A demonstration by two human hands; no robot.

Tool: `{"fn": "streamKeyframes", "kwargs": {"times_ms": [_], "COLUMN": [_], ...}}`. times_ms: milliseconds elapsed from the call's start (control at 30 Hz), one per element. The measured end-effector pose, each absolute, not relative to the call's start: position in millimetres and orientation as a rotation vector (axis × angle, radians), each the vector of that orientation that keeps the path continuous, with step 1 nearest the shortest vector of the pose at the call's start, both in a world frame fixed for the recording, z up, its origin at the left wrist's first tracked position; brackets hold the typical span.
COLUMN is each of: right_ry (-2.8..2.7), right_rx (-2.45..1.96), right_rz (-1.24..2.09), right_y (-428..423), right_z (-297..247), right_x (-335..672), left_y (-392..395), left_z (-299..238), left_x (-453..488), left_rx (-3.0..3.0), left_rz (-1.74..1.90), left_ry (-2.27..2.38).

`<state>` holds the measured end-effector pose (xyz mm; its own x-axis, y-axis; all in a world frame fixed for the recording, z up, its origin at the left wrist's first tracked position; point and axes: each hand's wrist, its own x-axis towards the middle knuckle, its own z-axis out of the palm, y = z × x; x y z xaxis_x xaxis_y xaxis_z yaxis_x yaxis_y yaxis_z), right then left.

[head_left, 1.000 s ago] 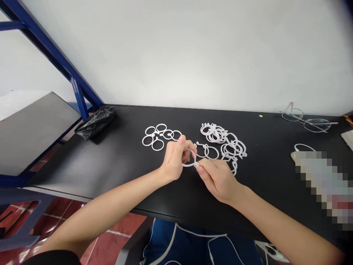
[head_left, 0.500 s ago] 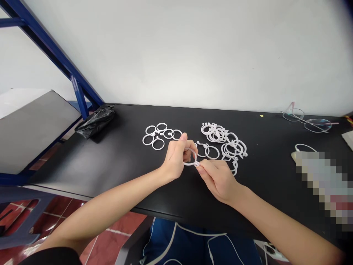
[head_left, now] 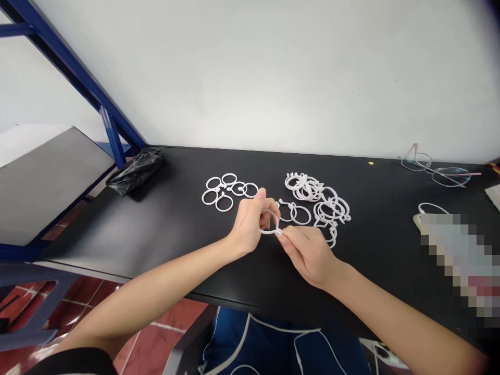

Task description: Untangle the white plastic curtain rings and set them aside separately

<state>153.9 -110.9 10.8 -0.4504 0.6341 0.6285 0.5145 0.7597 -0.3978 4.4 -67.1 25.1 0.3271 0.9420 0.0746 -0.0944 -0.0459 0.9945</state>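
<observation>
Both my hands hold one white plastic ring point(head_left: 273, 225) just above the black table point(head_left: 164, 229). My left hand point(head_left: 252, 221) pinches the ring's upper left side with fingers closed. My right hand point(head_left: 307, 252) pinches its lower right end, fingers closed. Behind the left hand lies a small group of closed white rings point(head_left: 226, 191). Behind the right hand lies a larger tangled heap of white rings point(head_left: 318, 200), with two loose rings point(head_left: 295, 212) nearest the held one.
A crumpled black plastic bag point(head_left: 135, 171) lies at the table's back left corner. Eyeglasses point(head_left: 439, 171) rest at the back right, near a blurred patch and a white cable point(head_left: 429, 207). A blue metal frame point(head_left: 78, 78) and a grey shelf point(head_left: 42, 182) stand to the left.
Almost nothing has moved. Both hands stay pinched on the same ring, with only slight finger shifts around it.
</observation>
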Motion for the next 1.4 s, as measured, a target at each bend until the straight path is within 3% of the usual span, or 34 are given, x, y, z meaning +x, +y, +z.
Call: {"fn": "streamKeyframes", "kwargs": {"times_ms": [1400], "right_ry": [-2.073], "right_rx": [-0.913], "right_rz": [0.391], "right_y": [-110.8], "right_z": [10.7], "right_x": [156.0], "left_y": [-61.2], "left_z": [20.1], "left_x": [2.5], "left_rx": [1.323], "left_rz": [0.934], "left_ry": [0.835]}}
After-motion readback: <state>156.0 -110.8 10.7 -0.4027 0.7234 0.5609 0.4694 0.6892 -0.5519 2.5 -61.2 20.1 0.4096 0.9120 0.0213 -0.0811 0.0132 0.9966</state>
